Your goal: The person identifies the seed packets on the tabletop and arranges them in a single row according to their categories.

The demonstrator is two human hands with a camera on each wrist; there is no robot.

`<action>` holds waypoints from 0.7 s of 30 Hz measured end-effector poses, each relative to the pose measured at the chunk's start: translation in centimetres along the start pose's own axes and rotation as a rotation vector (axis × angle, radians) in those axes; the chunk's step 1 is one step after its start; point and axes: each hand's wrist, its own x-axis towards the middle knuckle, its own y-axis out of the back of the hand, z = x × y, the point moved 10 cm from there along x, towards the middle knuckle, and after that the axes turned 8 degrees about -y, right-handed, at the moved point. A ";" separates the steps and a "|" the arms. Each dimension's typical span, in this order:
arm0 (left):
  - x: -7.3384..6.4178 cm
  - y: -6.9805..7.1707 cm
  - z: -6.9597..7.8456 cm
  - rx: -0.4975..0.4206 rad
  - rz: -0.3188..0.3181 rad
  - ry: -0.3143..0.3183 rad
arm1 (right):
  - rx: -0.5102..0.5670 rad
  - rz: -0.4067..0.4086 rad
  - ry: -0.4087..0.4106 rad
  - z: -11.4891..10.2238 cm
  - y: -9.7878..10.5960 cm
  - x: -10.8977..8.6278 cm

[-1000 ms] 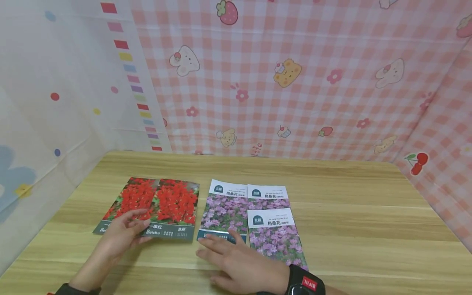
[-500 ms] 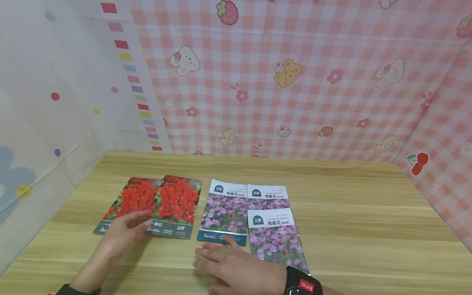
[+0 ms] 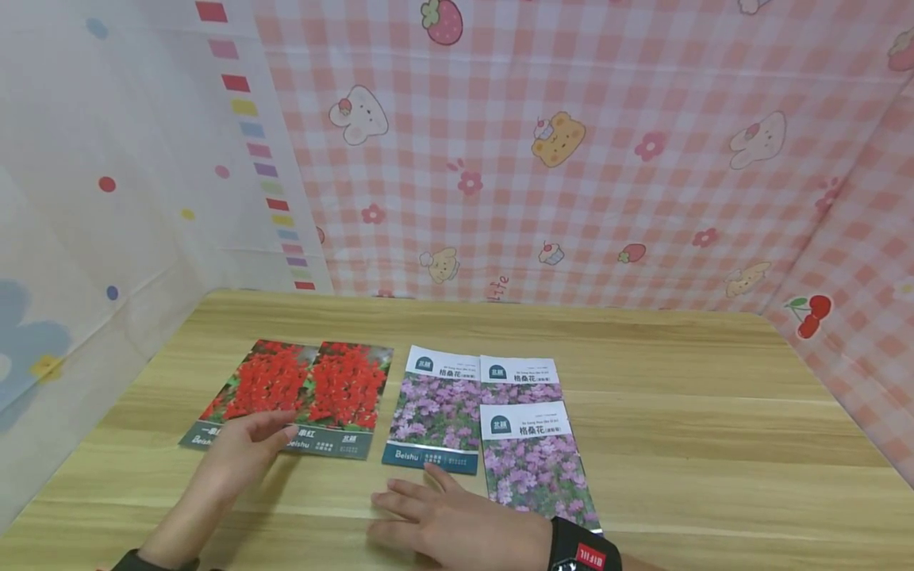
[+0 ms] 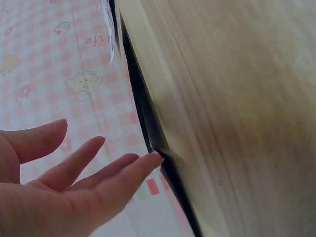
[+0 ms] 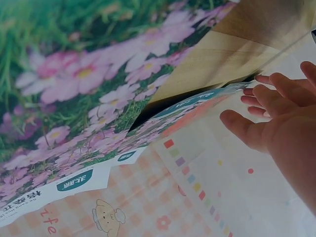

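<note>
Two flower seed packets with red blooms lie side by side at the left, the left red packet (image 3: 267, 381) partly under the right red packet (image 3: 350, 385). Over their lower edges is my left hand (image 3: 243, 456), its fingers loosely extended; its fingertips (image 4: 155, 160) are at a packet's edge in the left wrist view. To the right lie three pink-purple flower packets: a left one (image 3: 439, 412), a back one (image 3: 521, 388) and a front one (image 3: 535, 468) overlapping the back one. My right hand (image 3: 460, 519) is spread low over the table, thumb by the left purple packet's lower edge.
The wooden table (image 3: 678, 428) reaches back to a pink checked cloth (image 3: 600, 198). A white cloth wall (image 3: 107, 238) borders the left side, and checked cloth continues on the right. Black bands are on both wrists, the right wristband (image 3: 585, 547) bearing a red label.
The right red packet has shifted slightly away from me, then settled nearly level with its neighbour. My right hand has drawn back a little, uncovering the left purple packet's lower band.
</note>
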 end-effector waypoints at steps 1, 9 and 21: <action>0.0 0.1 0.3 0.031 0.004 -0.018 | -0.004 -0.003 0.002 0.0 0.0 0.0; -0.5 -1.3 2.8 0.220 -0.024 -0.179 | -0.020 -0.015 0.023 -0.2 -0.2 -0.2; -2.1 -6.4 4.0 0.340 -0.292 -0.316 | -0.025 0.023 -0.007 -0.2 0.4 0.2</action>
